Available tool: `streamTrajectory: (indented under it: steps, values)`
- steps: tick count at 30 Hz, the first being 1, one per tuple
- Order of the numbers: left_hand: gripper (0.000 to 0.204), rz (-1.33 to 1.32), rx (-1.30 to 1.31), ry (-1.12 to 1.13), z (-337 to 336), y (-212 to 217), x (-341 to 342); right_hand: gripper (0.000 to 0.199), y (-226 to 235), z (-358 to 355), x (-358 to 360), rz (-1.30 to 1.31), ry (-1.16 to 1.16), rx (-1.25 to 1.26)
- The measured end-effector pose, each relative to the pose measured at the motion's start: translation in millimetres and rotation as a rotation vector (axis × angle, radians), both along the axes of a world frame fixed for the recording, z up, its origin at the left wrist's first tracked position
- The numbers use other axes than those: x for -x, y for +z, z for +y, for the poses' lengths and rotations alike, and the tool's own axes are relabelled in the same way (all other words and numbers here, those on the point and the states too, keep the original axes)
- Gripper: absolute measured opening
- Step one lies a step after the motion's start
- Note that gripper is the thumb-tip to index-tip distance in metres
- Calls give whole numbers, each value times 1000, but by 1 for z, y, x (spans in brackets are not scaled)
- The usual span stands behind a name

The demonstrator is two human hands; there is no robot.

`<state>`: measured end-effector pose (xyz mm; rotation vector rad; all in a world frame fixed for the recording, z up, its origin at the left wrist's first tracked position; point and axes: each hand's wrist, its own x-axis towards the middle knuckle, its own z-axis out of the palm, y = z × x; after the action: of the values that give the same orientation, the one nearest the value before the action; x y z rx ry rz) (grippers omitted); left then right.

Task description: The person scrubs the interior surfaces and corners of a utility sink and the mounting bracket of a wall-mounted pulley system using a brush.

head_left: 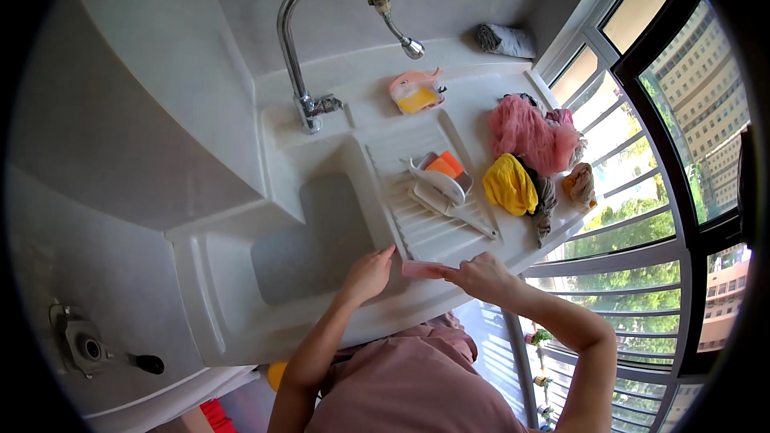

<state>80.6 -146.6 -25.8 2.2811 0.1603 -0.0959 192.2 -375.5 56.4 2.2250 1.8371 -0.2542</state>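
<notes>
My right hand grips one end of a small flat pink piece at the front rim of the sink unit; whether it is cloth or something stiffer I cannot tell. Just left of it, my left hand is closed with its fingertips together, over the ridge beside the basin. What those fingers hold, if anything, is hidden. Beyond my hands, on the ribbed washboard, lie a white scrub brush and a white scoop-like holder with an orange block in it.
A chrome faucet arches over the basin. Behind the washboard sits a pink whale-shaped dish with something yellow inside. Crumpled pink mesh, a yellow cloth and other cloths lie at right, beside barred windows. A grey roll rests at the back.
</notes>
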Motion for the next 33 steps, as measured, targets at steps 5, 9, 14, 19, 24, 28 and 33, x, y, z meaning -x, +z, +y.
streamTrajectory:
  steps: [5,9,14,19,24,28,33]
  values:
    - [36,74,-23,-28,4,-4,-6,57,6,3,-8,-47,-13,-44]
    - [35,-30,15,-10,5,-8,-9,48,14,10,-23,-126,70,7]
    - [35,-38,4,-5,4,-4,-10,49,17,11,-26,-96,163,6]
    - [36,-12,0,4,5,-4,-11,48,18,14,-35,-115,153,33]
    - [36,12,-4,-1,4,-6,-12,46,17,18,-30,-173,130,-3]
    - [36,35,-10,-2,1,-3,-13,46,10,12,-32,-118,149,28]
    - [36,37,-14,7,2,-4,-13,47,10,0,-31,-64,181,-10]
